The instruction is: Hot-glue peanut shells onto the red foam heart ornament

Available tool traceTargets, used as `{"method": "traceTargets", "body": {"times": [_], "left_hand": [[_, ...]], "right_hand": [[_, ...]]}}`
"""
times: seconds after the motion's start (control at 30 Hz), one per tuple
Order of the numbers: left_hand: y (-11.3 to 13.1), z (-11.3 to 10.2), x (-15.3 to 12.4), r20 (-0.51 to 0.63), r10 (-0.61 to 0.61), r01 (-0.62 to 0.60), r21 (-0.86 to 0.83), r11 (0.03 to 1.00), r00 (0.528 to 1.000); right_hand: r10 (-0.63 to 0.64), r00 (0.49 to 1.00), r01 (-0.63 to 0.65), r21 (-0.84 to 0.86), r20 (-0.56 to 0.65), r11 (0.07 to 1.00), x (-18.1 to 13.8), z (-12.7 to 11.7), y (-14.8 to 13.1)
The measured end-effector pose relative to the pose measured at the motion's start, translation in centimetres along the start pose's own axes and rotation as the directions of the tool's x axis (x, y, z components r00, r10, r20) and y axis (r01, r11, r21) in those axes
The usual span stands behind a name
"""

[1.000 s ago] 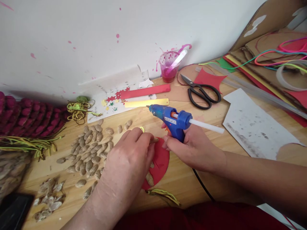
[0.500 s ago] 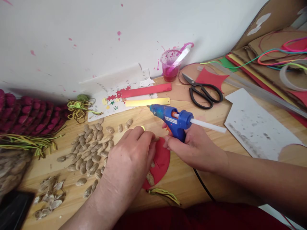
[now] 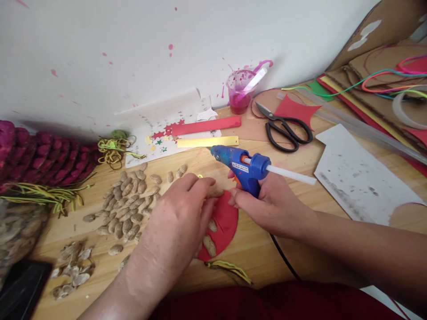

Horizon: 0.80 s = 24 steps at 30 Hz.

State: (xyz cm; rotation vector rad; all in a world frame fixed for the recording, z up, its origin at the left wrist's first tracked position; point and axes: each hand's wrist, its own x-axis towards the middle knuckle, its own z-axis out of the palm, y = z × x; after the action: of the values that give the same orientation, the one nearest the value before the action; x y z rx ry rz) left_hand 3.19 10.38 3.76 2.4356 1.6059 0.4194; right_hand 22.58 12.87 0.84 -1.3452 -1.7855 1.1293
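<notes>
My left hand (image 3: 182, 218) is over a round red disc (image 3: 227, 222), its fingers bent around a peanut (image 3: 215, 191) at the disc's upper edge. Two more peanuts are visible lower on the disc, one of them (image 3: 209, 245) near its bottom rim; my hand hides the left side. Yellow and green cord strands (image 3: 230, 269) stick out below the disc. A blue hot glue gun (image 3: 243, 166) is gripped in my right hand (image 3: 276, 204), its nozzle aimed left. A white glue stick (image 3: 292, 174) juts from its back, and a black cable runs down below.
Loose peanuts (image 3: 126, 200) lie left of my left hand, with broken shells (image 3: 75, 271) nearer me. Behind are a yellow strip (image 3: 208, 142), a red strip (image 3: 207, 126) and a cup of pink paint (image 3: 238, 95). Black-handled scissors (image 3: 287, 129) and white card (image 3: 363, 178) are right.
The fingers of my left hand have loosened and lifted slightly, so more of the peanut at the disc's upper edge shows. My right hand keeps the glue gun in nearly the same place.
</notes>
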Motion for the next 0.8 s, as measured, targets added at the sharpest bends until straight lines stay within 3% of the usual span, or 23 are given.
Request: {"method": "traceTargets", "body": {"times": [0.3, 0.8], "left_hand": [[-1.5, -1.5, 0.2, -0.059, -0.069, 0.063, -0.100, 0.993, 0.996], [-0.4, 0.2, -0.2, -0.027, -0.082, 0.076, -0.188, 0.979, 0.996]], "right_hand": [[0.018, 1.000, -0.018, -0.008, 0.005, 1.000, -0.1, 0.0, 0.1], [0.045, 0.999, -0.045, 0.014, 0.018, 0.999, -0.1, 0.0, 0.0]]}}
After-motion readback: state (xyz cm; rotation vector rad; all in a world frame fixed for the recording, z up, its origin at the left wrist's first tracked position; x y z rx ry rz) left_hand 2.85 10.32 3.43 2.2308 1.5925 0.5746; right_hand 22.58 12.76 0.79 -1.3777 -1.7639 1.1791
